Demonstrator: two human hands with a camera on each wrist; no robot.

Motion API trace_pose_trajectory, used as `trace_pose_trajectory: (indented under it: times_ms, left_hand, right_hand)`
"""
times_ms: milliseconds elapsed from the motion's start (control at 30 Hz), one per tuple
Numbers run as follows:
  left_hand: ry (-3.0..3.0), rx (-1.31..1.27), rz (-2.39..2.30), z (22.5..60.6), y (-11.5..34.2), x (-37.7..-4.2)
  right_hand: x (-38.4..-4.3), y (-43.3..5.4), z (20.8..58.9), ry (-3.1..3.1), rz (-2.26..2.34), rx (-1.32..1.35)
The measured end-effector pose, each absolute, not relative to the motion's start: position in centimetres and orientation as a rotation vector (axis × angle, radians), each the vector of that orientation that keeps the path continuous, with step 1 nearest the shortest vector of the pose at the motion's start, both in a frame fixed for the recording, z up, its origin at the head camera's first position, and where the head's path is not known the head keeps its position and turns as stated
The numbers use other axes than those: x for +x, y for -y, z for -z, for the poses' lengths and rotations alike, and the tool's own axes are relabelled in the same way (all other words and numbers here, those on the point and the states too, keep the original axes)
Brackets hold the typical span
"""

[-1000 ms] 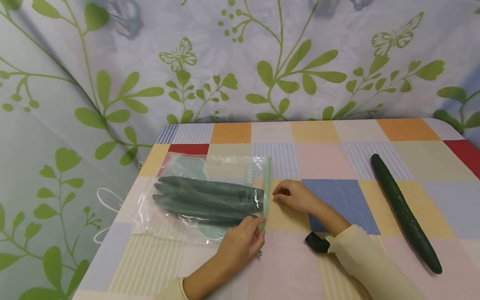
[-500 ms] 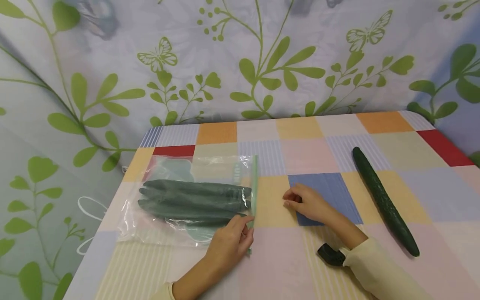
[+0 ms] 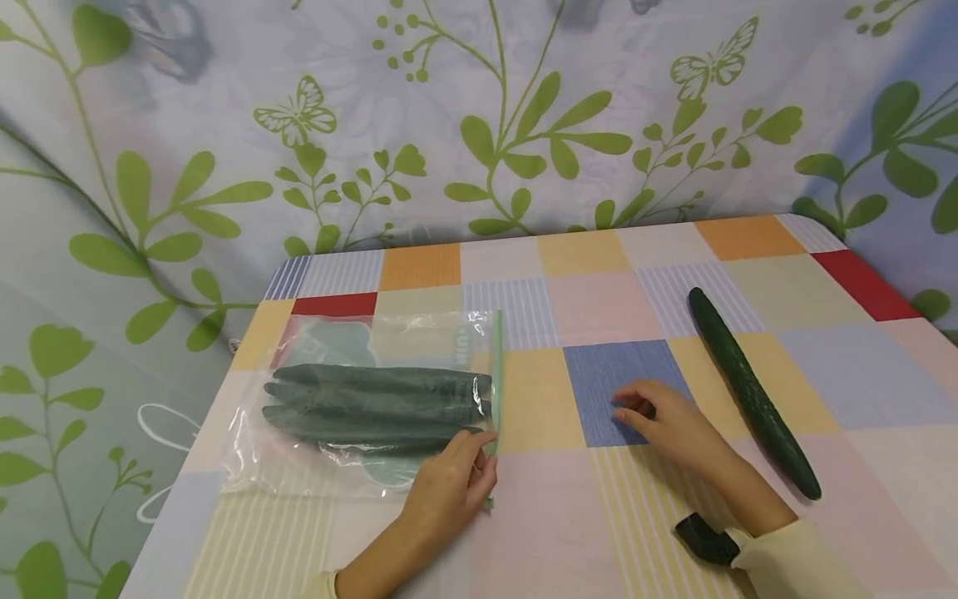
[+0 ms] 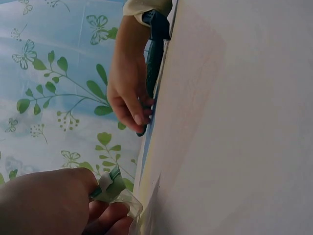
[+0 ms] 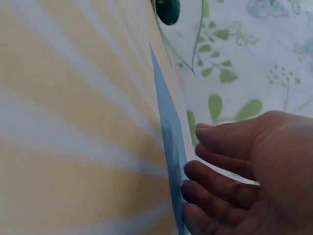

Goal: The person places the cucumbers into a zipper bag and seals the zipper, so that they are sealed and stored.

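Observation:
A clear zip bag lies flat at the left of the table, with several dark green cucumbers inside. Its green zip edge faces right. My left hand pinches the near corner of that edge; the left wrist view shows thumb and fingers on the green strip. Over the blue cloth patch, my right hand hovers with loosely bent fingers and holds nothing. One loose cucumber lies slantwise to the right of that hand; its end shows in the right wrist view.
A patchwork cloth covers the table. A leaf-patterned curtain hangs behind and to the left. White cord loops show beside the table's left edge. A black device sits at my right wrist.
My right hand has moved right, away from the bag's zip edge and toward the loose cucumber. The left hand stays on the bag's corner. The head view has turned slightly right.

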State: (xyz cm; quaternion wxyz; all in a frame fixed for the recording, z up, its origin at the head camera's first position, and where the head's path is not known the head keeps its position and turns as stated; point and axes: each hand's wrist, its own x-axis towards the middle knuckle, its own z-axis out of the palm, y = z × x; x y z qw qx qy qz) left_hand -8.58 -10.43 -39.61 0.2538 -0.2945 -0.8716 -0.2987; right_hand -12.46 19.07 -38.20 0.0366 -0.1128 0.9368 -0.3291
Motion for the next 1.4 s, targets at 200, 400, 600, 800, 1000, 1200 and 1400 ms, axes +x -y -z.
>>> trace_pose_trajectory:
  times_ms: [200, 400, 600, 800, 1000, 1200, 1400]
  left_hand:
    - [2.394, -0.762, 0.803, 39.4, 10.7, -8.4]
    - [2.435, -0.698, 0.810, 39.2, 11.1, -8.2]
    - [2.440, -0.692, 0.817, 39.4, 11.2, -8.1]
    - [2.427, -0.715, 0.825, 39.7, 11.0, -8.2]
    - [2.420, -0.737, 0.829, 39.8, 10.8, -8.4]
    - [2.423, -0.741, 0.823, 39.6, 10.5, -8.4]
    - [2.431, -0.753, 0.832, 39.4, 10.3, -8.2]
  right_hand:
    - [-10.1, -22.2, 37.4, -3.127, 1.057, -0.147]
    - [-8.6, -24.9, 37.0, -3.302, 1.135, 0.122]
    - [-8.5, -26.9, 37.5, -3.120, 0.968, 0.281]
    - [-8.6, -28.1, 38.1, -2.977, 0.809, 0.325]
    - [-8.4, -28.9, 38.4, -3.012, 0.728, 0.299]
    - [-7.9, -29.4, 38.6, -3.059, 0.756, 0.360]
    - [-7.2, -29.1, 38.4, -3.116, 0.849, 0.465]
